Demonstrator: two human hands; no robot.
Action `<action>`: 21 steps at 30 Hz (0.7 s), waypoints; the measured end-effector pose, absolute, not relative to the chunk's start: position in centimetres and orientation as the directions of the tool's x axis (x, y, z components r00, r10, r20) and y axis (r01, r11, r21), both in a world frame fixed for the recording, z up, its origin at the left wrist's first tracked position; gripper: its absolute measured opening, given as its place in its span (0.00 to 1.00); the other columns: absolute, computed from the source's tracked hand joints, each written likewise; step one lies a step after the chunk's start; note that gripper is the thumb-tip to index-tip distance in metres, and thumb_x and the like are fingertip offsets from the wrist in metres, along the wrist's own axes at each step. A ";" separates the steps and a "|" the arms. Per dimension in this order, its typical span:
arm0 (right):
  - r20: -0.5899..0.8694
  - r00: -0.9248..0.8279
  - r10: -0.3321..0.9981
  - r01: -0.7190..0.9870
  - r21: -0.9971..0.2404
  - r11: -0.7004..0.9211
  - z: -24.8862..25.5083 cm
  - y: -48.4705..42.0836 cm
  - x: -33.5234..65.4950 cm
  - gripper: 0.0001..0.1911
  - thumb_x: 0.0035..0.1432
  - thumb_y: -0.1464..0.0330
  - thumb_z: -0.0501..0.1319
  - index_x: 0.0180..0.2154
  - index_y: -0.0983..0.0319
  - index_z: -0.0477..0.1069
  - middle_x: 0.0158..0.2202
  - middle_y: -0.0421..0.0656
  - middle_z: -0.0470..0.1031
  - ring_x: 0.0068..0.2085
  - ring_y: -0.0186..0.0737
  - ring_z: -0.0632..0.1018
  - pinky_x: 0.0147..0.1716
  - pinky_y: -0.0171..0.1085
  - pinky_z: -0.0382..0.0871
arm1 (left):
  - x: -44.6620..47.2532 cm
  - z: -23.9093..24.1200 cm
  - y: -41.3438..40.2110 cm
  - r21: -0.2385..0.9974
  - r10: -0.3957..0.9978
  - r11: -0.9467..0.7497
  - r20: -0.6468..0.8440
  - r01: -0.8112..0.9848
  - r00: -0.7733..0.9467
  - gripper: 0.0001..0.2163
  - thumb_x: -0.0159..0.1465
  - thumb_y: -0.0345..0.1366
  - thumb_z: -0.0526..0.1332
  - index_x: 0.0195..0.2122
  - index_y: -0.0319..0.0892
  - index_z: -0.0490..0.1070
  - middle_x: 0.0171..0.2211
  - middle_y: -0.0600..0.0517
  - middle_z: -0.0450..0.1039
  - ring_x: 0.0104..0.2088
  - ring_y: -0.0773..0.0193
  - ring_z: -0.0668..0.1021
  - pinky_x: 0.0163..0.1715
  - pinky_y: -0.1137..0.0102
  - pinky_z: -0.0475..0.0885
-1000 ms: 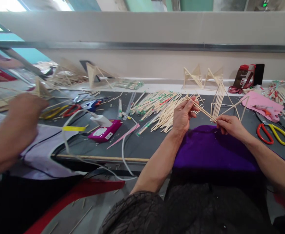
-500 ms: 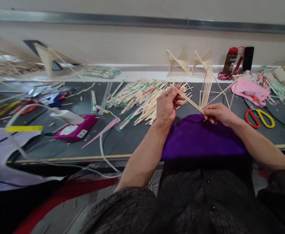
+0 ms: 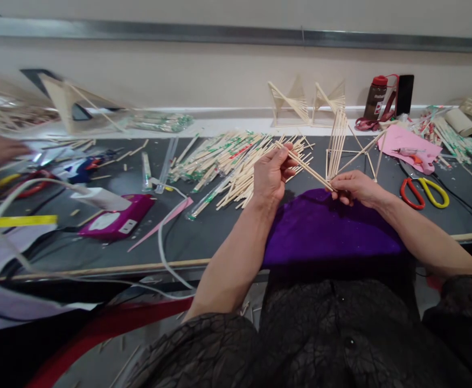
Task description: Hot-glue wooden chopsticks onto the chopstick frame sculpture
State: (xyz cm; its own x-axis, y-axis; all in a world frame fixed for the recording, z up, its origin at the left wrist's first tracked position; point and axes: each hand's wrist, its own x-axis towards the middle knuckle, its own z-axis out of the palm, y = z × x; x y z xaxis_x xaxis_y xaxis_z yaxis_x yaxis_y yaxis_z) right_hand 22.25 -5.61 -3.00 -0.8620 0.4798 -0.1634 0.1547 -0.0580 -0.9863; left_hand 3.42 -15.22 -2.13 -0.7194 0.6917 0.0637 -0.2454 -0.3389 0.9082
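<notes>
Here, the dark grey tabletop (image 3: 207,237) runs beneath a pale wall (image 3: 220,81) whose metal rail (image 3: 220,32) crosses at 12 o'clock. Centrally, slim wooden chopsticks (image 3: 309,168) slant between your hands: your left hand (image 3: 270,172) pinches their upper end, your right hand (image 3: 351,187) their lower. From these, a chopstick heap (image 3: 248,180) lies at 9 o'clock, scissors (image 3: 422,182) at 3, a purple cloth (image 3: 337,237) at 5; a stick frame (image 3: 337,143) at 2 stands close behind your right hand, crowding it.
</notes>
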 end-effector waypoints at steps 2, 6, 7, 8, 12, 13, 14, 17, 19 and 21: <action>-0.159 -0.860 0.485 0.154 -0.987 -0.051 -3.0 -5.6 22.2 0.07 0.48 0.67 0.65 0.25 0.65 0.74 0.23 0.39 0.75 0.17 0.24 0.68 0.12 0.26 0.58 | 3.4 -2.2 -15.2 0.909 0.692 -0.341 0.069 -0.241 -0.718 0.02 0.60 0.31 0.67 0.32 0.39 0.78 0.26 0.54 0.78 0.21 0.76 0.76 0.15 0.83 0.67; -0.126 -0.863 0.490 0.138 -0.990 -0.012 -3.1 -5.7 22.1 0.07 0.46 0.67 0.65 0.24 0.65 0.74 0.22 0.39 0.75 0.16 0.25 0.68 0.12 0.26 0.59 | 3.4 -2.1 -15.2 0.907 0.690 -0.343 0.068 -0.244 -0.721 0.03 0.59 0.32 0.68 0.33 0.39 0.78 0.27 0.54 0.78 0.20 0.76 0.76 0.15 0.83 0.67; -0.114 -0.863 0.492 0.133 -0.991 0.004 -3.1 -5.7 22.1 0.07 0.46 0.67 0.65 0.24 0.65 0.74 0.22 0.39 0.74 0.16 0.25 0.68 0.12 0.26 0.59 | 3.4 -2.1 -15.2 0.906 0.687 -0.343 0.063 -0.247 -0.723 0.03 0.60 0.32 0.68 0.33 0.38 0.78 0.27 0.54 0.78 0.20 0.77 0.76 0.15 0.83 0.66; -0.104 -0.863 0.495 0.129 -0.991 0.016 -3.2 -5.7 22.1 0.07 0.46 0.67 0.66 0.24 0.65 0.74 0.21 0.38 0.74 0.16 0.25 0.68 0.12 0.26 0.59 | 3.4 -2.1 -15.2 0.905 0.686 -0.344 0.060 -0.250 -0.725 0.02 0.60 0.32 0.68 0.33 0.38 0.78 0.26 0.54 0.77 0.20 0.77 0.75 0.15 0.83 0.66; -0.092 -0.858 0.505 0.121 -0.992 0.026 -3.4 -5.5 22.0 0.07 0.48 0.67 0.66 0.25 0.64 0.74 0.22 0.39 0.75 0.16 0.25 0.68 0.13 0.26 0.59 | 3.6 -2.1 -15.3 0.897 0.695 -0.353 0.061 -0.266 -0.716 0.03 0.60 0.32 0.68 0.33 0.39 0.78 0.27 0.54 0.78 0.20 0.77 0.75 0.15 0.83 0.66; -0.091 -0.854 0.512 0.120 -0.993 0.023 -3.5 -5.5 21.9 0.07 0.49 0.67 0.66 0.26 0.64 0.74 0.22 0.39 0.75 0.16 0.25 0.68 0.12 0.26 0.59 | 3.5 -2.0 -15.3 0.893 0.696 -0.358 0.061 -0.272 -0.716 0.03 0.61 0.32 0.68 0.33 0.39 0.78 0.27 0.54 0.78 0.20 0.77 0.75 0.15 0.83 0.66; -0.091 -0.848 0.521 0.119 -0.993 0.021 -3.5 -5.5 21.9 0.06 0.50 0.67 0.66 0.26 0.64 0.74 0.23 0.39 0.75 0.16 0.25 0.68 0.12 0.26 0.58 | 3.3 -1.9 -15.3 0.888 0.690 -0.367 0.059 -0.278 -0.721 0.02 0.61 0.32 0.68 0.33 0.39 0.78 0.26 0.54 0.78 0.20 0.77 0.75 0.15 0.83 0.66; -0.079 -0.826 0.559 0.114 -0.993 0.028 -3.5 -5.7 21.8 0.07 0.52 0.67 0.65 0.27 0.64 0.74 0.23 0.39 0.75 0.16 0.25 0.67 0.12 0.26 0.57 | 2.1 -1.6 -15.5 0.855 0.620 -0.433 0.054 -0.284 -0.782 0.04 0.64 0.33 0.65 0.33 0.41 0.78 0.26 0.55 0.77 0.21 0.76 0.74 0.15 0.82 0.65; -0.062 -0.811 0.581 0.108 -0.993 0.044 -3.5 -5.8 21.7 0.07 0.52 0.66 0.65 0.28 0.64 0.74 0.23 0.39 0.75 0.16 0.25 0.67 0.12 0.26 0.57 | 1.0 -1.4 -15.6 0.824 0.541 -0.497 0.048 -0.272 -0.840 0.04 0.65 0.36 0.65 0.36 0.44 0.78 0.25 0.56 0.77 0.20 0.76 0.73 0.15 0.82 0.64; -0.044 -0.799 0.600 0.110 -0.991 0.073 -3.6 -5.9 21.7 0.08 0.53 0.65 0.65 0.29 0.64 0.73 0.23 0.39 0.74 0.16 0.25 0.67 0.13 0.27 0.56 | -0.1 -1.2 -15.8 0.793 0.474 -0.551 0.040 -0.261 -0.880 0.06 0.66 0.40 0.64 0.42 0.48 0.78 0.25 0.56 0.77 0.20 0.75 0.73 0.15 0.81 0.63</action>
